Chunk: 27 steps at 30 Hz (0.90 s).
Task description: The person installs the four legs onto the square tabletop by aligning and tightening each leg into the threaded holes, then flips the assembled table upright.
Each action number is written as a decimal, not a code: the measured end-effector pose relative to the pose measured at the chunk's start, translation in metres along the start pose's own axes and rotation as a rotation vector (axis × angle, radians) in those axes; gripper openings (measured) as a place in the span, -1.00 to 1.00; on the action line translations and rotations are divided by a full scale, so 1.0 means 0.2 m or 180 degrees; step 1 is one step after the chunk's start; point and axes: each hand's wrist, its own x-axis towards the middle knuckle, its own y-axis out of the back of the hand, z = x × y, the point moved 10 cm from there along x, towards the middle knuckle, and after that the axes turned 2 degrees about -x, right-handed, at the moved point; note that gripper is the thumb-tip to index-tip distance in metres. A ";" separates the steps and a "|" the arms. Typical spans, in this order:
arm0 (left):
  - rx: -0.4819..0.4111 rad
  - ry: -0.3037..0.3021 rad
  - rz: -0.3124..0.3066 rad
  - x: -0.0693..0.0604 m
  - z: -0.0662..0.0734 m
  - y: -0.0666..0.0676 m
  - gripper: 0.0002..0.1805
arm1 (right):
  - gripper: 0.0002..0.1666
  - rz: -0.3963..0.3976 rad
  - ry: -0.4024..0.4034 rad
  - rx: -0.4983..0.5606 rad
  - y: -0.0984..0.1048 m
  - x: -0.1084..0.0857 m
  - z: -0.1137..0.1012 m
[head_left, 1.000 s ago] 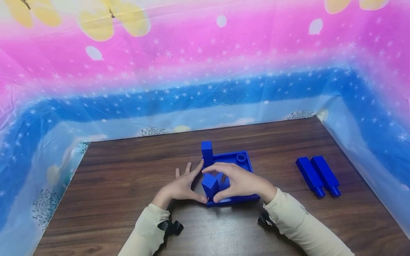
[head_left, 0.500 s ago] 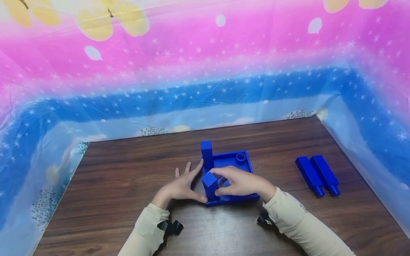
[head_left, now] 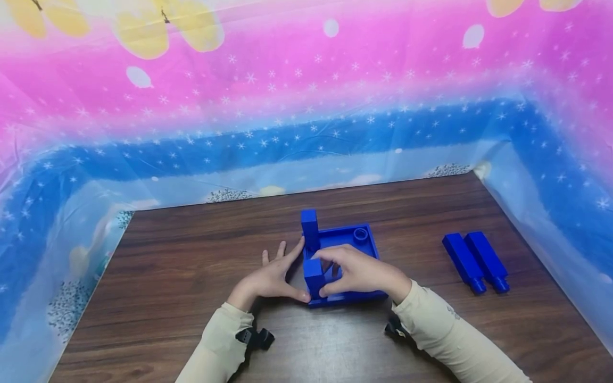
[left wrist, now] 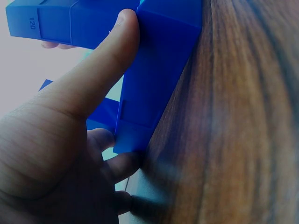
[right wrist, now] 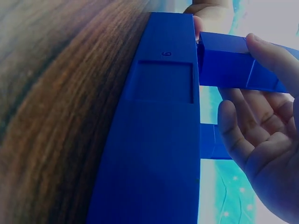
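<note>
A shallow blue square tray (head_left: 366, 229) with raised rims and a round socket (head_left: 360, 234) in its far right corner lies on the table. My left hand (head_left: 270, 279) spans its left side, fingers spread and fairly straight, thumb (left wrist: 126, 37) touching the near left corner. At that corner stands an upright blue square post (head_left: 313, 271), pinched by my right hand (head_left: 359, 271) between thumb (right wrist: 268, 51) and fingers. The post's lower end is hidden by the rim. A second blue post (head_left: 309, 229) stands upright at the far left corner.
Two more blue posts (head_left: 461, 260) (head_left: 486, 260) lie side by side on the wooden table (head_left: 201, 239) to the right, round threaded-looking ends toward me. A patterned cloth (head_left: 306, 133) hangs behind and beside the table.
The near post has turned on its upright axis, its top now squarer to the tray. My right fingers shifted their grip around it. The left hand and tray stay put.
</note>
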 end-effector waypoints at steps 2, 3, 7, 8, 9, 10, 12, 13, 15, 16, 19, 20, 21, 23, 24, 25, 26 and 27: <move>0.0005 0.0009 0.0001 0.00 0.00 0.00 0.50 | -0.41 0.0024 -0.0030 -0.0015 0.00 0.00 0.00; 0.0012 0.0011 0.0005 0.00 0.00 0.00 0.50 | -0.39 0.0030 -0.0051 -0.0029 0.00 0.00 0.01; 0.0063 0.0033 0.0003 0.01 -0.01 0.00 0.50 | -0.29 0.0007 -0.0126 0.0005 -0.01 0.00 0.01; 0.0077 0.0027 0.0010 0.01 -0.01 0.00 0.51 | -0.26 -0.0004 -0.0147 0.0016 -0.01 0.00 0.02; 0.0089 0.0027 0.0010 0.01 -0.01 0.00 0.51 | -0.24 -0.0016 -0.0159 0.0029 -0.01 0.00 0.02; 0.0096 0.0037 0.0006 0.02 -0.01 0.00 0.50 | -0.21 -0.0025 -0.0168 0.0045 -0.01 0.00 0.02; 0.0114 0.0061 0.0001 0.02 -0.02 0.00 0.50 | -0.15 -0.0046 -0.0204 0.0032 -0.02 -0.01 0.02; 0.0118 0.0065 0.0000 0.02 -0.01 0.00 0.49 | -0.12 -0.0062 -0.0220 0.0038 -0.02 -0.01 0.03; 0.0128 0.0094 -0.0017 0.02 -0.01 -0.01 0.47 | -0.09 -0.0119 -0.0238 0.0073 -0.02 -0.01 0.03; 0.0124 0.0103 -0.0025 0.02 -0.01 -0.01 0.47 | -0.08 -0.0162 -0.0233 0.0104 -0.02 -0.02 0.03; 0.0098 0.0086 -0.0045 0.02 0.00 -0.01 0.45 | -0.12 -0.0324 -0.0137 0.0224 -0.02 -0.02 0.02; 0.0089 0.0083 -0.0052 0.02 0.00 -0.01 0.45 | -0.15 -0.0377 -0.0081 0.0261 -0.03 -0.02 0.01; 0.0081 0.0080 -0.0058 0.02 0.00 -0.01 0.44 | -0.17 -0.0422 -0.0025 0.0293 -0.03 -0.02 0.00; 0.0073 0.0077 -0.0065 0.02 0.00 -0.01 0.44 | -0.21 -0.0486 0.0077 0.0318 -0.04 -0.01 -0.02; 0.0068 0.0078 -0.0066 0.02 0.00 -0.01 0.44 | -0.22 -0.0504 0.0117 0.0323 -0.04 -0.01 -0.03; 0.0068 0.0074 -0.0064 0.02 0.00 -0.01 0.45 | -0.24 -0.0513 0.0141 0.0320 -0.04 0.00 -0.03; 0.0060 0.0069 -0.0060 0.02 0.00 -0.01 0.45 | -0.26 -0.0518 0.0147 0.0318 -0.04 0.00 -0.03; 0.0048 0.0056 -0.0050 0.01 0.00 0.00 0.46 | -0.28 -0.0520 0.0142 0.0307 -0.04 0.00 -0.03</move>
